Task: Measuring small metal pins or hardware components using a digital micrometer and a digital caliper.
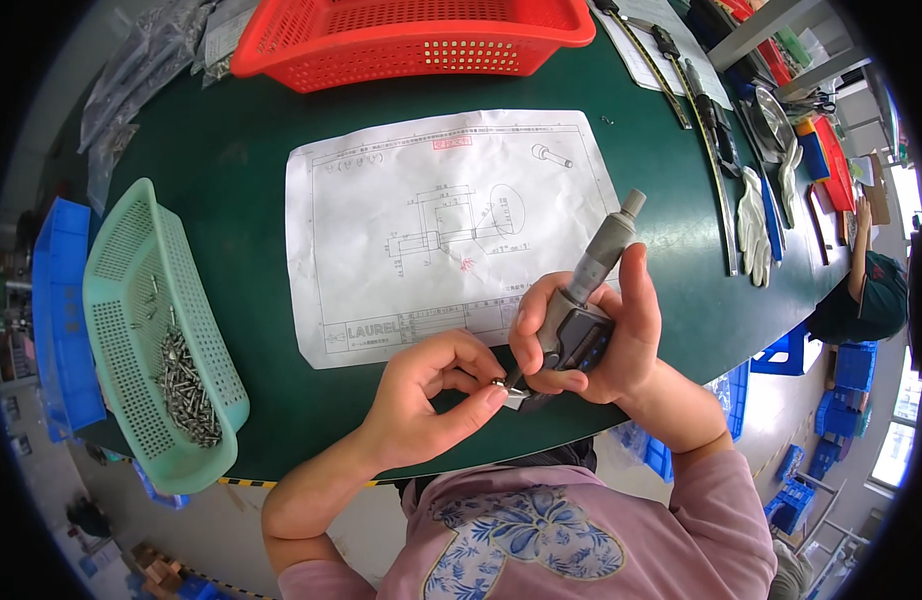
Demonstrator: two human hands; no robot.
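My right hand (626, 350) is wrapped round a digital micrometer (605, 245), its grey thimble pointing up and away and its small display facing up. Between the thumb and forefinger of my left hand (426, 400) is a small shiny metal pin (498, 381), held at the micrometer's measuring end. Fingers hide most of the pin, and I cannot tell whether both measuring faces touch it. Just beyond my hands lies a white sheet with a technical drawing (381, 210) of a stepped pin, flat on the green table (231, 130).
At the left, a pale green basket (131, 400) holds many small metal pins (186, 395), beside a blue bin (66, 310). A red basket (401, 65) stands at the far edge. Calipers (721, 130), white gloves (753, 225) and a blue-handled tool lie right. Another person (871, 295) is at far right.
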